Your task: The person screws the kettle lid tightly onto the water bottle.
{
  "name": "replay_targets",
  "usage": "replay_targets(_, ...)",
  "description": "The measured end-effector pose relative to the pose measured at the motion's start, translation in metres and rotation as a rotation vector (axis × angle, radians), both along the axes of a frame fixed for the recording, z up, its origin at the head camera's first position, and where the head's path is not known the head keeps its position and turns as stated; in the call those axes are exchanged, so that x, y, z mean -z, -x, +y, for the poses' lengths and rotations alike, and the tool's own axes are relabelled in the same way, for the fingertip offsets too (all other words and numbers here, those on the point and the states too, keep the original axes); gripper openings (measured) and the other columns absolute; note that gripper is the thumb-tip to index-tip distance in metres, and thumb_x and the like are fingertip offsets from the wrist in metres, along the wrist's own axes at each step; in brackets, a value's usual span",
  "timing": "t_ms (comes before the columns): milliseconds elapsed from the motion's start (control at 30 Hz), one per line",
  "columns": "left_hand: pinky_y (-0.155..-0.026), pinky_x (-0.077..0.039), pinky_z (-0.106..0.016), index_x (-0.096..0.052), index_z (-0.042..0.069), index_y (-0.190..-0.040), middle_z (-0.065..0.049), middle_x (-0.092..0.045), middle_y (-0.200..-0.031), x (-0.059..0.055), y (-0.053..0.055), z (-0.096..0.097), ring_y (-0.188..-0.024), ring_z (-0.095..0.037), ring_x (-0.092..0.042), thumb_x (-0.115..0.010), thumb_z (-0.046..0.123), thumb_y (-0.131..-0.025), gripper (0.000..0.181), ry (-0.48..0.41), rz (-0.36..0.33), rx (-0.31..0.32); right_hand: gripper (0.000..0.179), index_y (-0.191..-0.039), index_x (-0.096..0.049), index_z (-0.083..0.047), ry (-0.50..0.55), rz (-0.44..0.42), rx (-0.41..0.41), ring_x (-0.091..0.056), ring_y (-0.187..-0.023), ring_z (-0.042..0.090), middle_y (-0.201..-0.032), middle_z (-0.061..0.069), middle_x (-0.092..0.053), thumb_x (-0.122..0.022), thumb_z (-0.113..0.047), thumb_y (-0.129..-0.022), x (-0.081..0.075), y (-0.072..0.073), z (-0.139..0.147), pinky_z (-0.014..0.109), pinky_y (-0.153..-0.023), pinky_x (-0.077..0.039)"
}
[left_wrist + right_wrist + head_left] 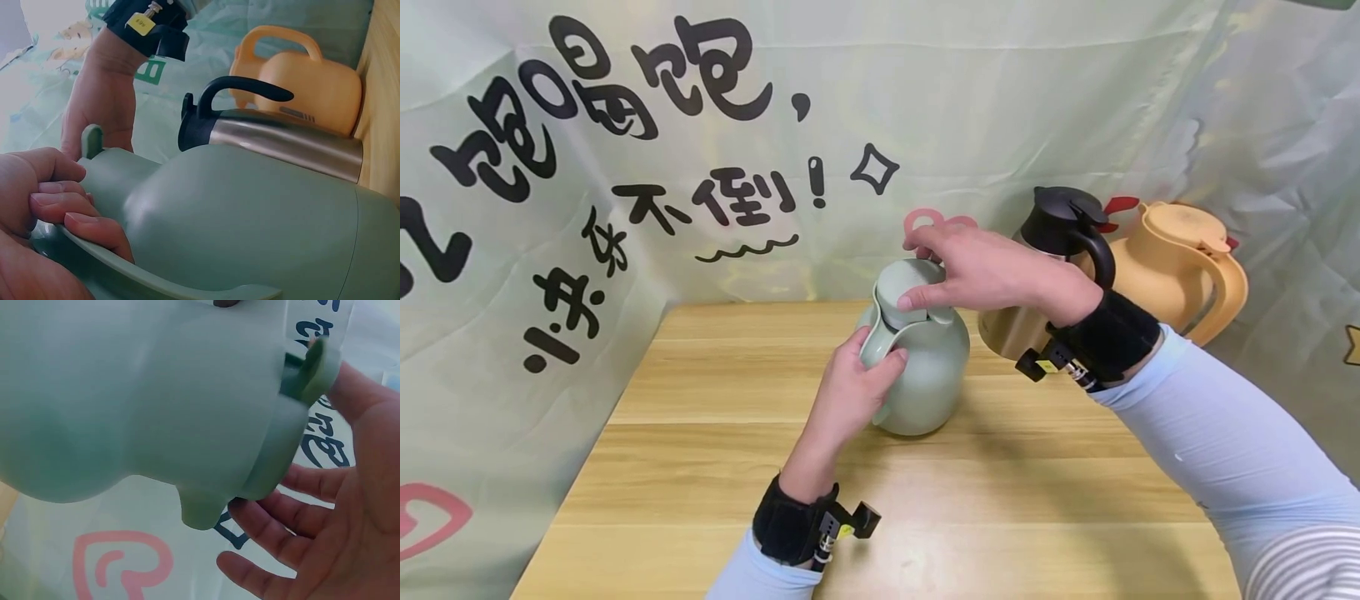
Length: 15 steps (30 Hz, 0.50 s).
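Observation:
A pale green thermos jug [932, 371] stands upright on the table. My left hand [859, 383] grips its handle [874, 340], with the fingers curled round it in the left wrist view. Above, my right hand [988, 268] is at the round lid [898, 283], thumb on the near side and fingers reaching over the far side. In the right wrist view those fingers lie loosely bent about the lid's rim [275, 450], near the spout [203, 509]. The lid sits on the jug's neck; whether it is loose I cannot tell.
To the right of the green jug stands a steel thermos jug [1011, 333] with a black top and handle. An orange jug [1165, 262] is just beyond it. A printed cloth [1000, 108] hangs behind the wooden table [715, 467].

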<state>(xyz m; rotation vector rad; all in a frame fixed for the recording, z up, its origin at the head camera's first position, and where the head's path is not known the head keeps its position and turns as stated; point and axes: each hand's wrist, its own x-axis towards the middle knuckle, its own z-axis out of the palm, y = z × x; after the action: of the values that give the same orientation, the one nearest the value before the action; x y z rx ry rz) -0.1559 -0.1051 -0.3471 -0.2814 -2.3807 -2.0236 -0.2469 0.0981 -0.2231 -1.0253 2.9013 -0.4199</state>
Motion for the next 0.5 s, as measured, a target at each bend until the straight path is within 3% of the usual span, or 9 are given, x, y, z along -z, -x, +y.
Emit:
replay_targets(167, -0.059, -0.044, -0.032, -0.065, 0.012, -0.109, -0.001, -0.050, -0.069, 0.000, 0.000, 0.001, -0.061, -0.018, -0.050, -0.069, 0.029, -0.096, 0.021, 0.015, 0.004, -0.005, 0.070, -0.135, -0.061, -0.012, -0.013, 0.026, 0.026, -0.059, -0.119, 0.029, -0.122, 0.009, -0.065, -0.070, -0.066, -0.092, 0.001, 0.003, 0.001, 0.048, -0.095, -0.052)
replay_targets(300, -0.061, -0.045, -0.033, -0.065, 0.012, -0.108, -0.002, -0.051, -0.070, 0.000, 0.000, 0.001, -0.062, -0.018, -0.051, -0.069, 0.030, -0.096, 0.021, 0.022, 0.005, -0.008, 0.056, -0.138, -0.059, -0.007, 0.069, 0.009, -0.054, -0.063, -0.124, 0.026, -0.129, 0.009, -0.065, -0.066, -0.050, -0.102, 0.001, 0.006, 0.004, 0.047, -0.102, -0.051)
replay_targets(400, -0.060, -0.046, -0.033, -0.065, 0.012, -0.109, -0.002, -0.051, -0.070, -0.001, -0.001, 0.001, -0.062, -0.019, -0.051, -0.068, 0.030, -0.096, 0.022, 0.025, 0.007, -0.008, 0.058, -0.150, -0.053, -0.006, 0.110, -0.067, -0.116, -0.060, -0.133, 0.026, -0.145, 0.009, -0.060, -0.065, -0.040, -0.105, 0.000, 0.005, 0.009, 0.048, -0.111, -0.047)
replay_targets(500, -0.062, -0.047, -0.034, -0.066, 0.011, -0.109, -0.002, -0.051, -0.071, -0.001, -0.001, 0.001, -0.064, -0.020, -0.053, -0.068, 0.030, -0.096, 0.023, 0.033, 0.009, -0.014, 0.063, -0.158, -0.046, -0.010, 0.109, -0.142, -0.129, -0.054, -0.140, 0.023, -0.156, 0.005, -0.054, -0.065, -0.038, -0.105, -0.001, 0.004, 0.014, 0.049, -0.117, -0.042)
